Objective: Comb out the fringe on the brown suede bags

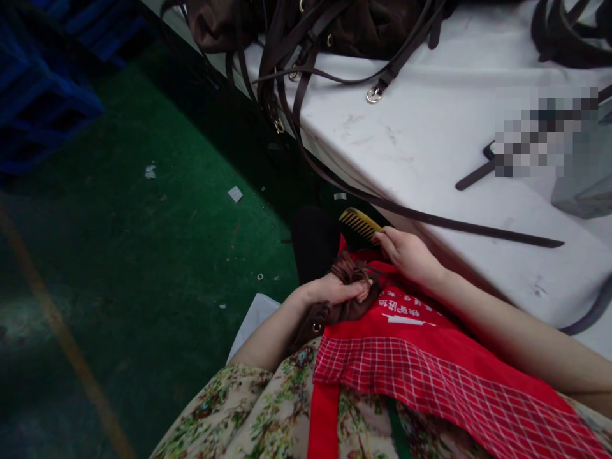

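Note:
My right hand is closed around the end of a yellow wide-toothed comb, whose teeth point down and to the left. Just below it, my left hand grips a brown tassel of thin strands, its fingers wrapped round the bunch. Dark brown fabric with metal eyelets hangs beneath that hand, over my lap. The comb and the tassel are a short way apart. A red apron with white print lies behind both hands.
Beside me on the right stands a white-covered table. Brown bags with buckled straps are heaped at its far end, and one long strap runs along the near edge. Blue pallets stand on the green floor, with paper scraps.

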### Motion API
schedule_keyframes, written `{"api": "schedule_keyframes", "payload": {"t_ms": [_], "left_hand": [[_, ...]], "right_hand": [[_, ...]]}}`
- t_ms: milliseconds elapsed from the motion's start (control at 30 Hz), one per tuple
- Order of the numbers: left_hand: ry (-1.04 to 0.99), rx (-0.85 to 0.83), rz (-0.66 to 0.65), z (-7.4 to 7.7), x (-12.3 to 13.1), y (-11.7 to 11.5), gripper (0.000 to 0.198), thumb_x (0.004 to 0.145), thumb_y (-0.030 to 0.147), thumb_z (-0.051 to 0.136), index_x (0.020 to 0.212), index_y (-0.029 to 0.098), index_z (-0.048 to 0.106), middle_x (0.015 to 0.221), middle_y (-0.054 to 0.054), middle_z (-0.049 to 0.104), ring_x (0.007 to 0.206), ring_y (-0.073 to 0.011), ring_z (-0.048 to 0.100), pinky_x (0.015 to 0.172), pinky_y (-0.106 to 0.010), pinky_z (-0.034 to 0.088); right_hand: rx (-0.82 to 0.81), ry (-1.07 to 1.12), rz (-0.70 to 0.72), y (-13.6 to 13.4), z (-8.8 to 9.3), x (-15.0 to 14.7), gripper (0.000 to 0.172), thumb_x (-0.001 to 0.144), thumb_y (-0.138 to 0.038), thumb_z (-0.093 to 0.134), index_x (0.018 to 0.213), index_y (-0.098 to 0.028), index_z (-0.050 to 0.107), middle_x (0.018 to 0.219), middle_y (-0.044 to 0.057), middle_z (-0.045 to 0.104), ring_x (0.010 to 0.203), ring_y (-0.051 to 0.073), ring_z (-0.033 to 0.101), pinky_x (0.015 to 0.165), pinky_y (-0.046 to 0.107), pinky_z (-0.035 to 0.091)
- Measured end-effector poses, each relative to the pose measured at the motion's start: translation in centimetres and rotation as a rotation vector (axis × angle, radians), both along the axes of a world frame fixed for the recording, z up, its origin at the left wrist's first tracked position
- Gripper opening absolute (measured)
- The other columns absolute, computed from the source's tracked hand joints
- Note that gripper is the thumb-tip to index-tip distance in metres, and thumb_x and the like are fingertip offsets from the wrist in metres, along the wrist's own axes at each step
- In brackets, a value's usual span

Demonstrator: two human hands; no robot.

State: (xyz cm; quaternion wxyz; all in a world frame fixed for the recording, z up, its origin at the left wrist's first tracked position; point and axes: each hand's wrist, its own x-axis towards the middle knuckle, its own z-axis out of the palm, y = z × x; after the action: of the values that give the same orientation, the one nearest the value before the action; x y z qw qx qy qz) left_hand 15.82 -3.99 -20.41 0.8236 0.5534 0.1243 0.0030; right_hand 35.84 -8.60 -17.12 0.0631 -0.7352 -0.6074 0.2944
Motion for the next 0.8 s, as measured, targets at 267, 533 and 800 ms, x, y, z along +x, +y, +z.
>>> {"api": "schedule_keyframes", "payload": {"t_ms": [267, 533, 800], "left_hand": [[0.168, 0.029, -0.009, -0.1, 0.2, -0.1, 0.038, 0.090, 0.046, 0.046, 0.066, 0.017, 0.052, 0.065, 0.001, 0.052, 0.067, -0.0109, 0.050, 0.075, -0.024, 0.045], [0.090, 0.026, -0.003, -0.3, 0.2, -0.3, 0.038, 0.092, 0.044, 0.042, 0.067, 0.016, 0.050, 0.066, 0.001, 0.051, 0.065, -0.0106, 0.048, 0.071, -0.025, 0.044], [0.040, 0.000, -0.006, 1.2, 0.4, -0.7, 0.038, 0.090, 0.043, 0.047, 0.063, 0.015, 0.049, 0.061, 0.001, 0.049, 0.058, -0.0094, 0.046, 0.061, -0.023, 0.042]], "right_hand": [[0.053, -0.028, 0.429, -3.5, 3.7, -2.1, 0.034, 0.100, -0.035, 0.031, 0.089, -0.019, 0.058, 0.079, 0.004, 0.066, 0.069, 0.016, 0.061, 0.061, 0.027, 0.038], [0.020, -0.211, 0.494, -3.5, 3.6, -2.6, 0.019, 0.094, -0.023, 0.040, 0.095, -0.018, 0.058, 0.082, 0.007, 0.066, 0.072, 0.018, 0.063, 0.058, 0.028, 0.035], [-0.163, -0.168, 0.431, -2.5, 2.6, -2.1, 0.025, 0.097, -0.030, 0.036, 0.092, -0.019, 0.058, 0.083, 0.006, 0.069, 0.069, 0.018, 0.064, 0.057, 0.028, 0.035]]}}
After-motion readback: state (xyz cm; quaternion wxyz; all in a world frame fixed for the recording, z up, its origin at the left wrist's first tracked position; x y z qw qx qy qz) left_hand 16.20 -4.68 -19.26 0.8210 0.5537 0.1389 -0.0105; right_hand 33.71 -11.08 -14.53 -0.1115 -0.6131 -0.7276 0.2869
